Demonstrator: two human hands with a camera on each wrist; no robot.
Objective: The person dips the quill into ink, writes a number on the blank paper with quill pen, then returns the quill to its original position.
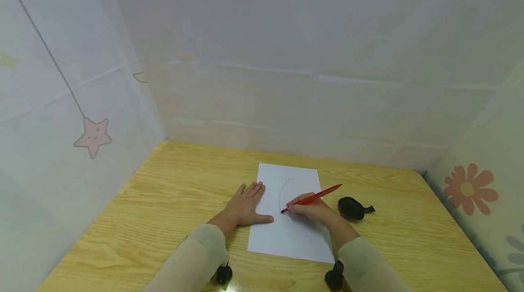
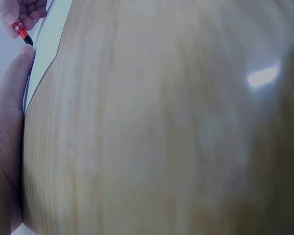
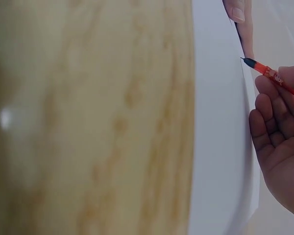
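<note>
The right hand (image 1: 314,210) hides part of the white paper (image 1: 282,239); the right wrist view's edge crops the red pen (image 3: 267,72).

There sat a black rounded object (image 1: 350,208) with a stubby tab, inward from the far right corner of the wooden table (image 1: 184,178)! Creased pale cloth (image 1: 286,78) rose behind the far edge; a printed pink star (image 1: 93,138) smiled beyond the left edge, a red flower (image 1: 458,194) bloomed beyond the right!

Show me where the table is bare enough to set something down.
Bare table lies left of the paper and left hand, out to the left wall. More lies between the black object and right wall, with a narrow strip behind the paper. The paper is crowded: left hand, right hand, pen.
</note>
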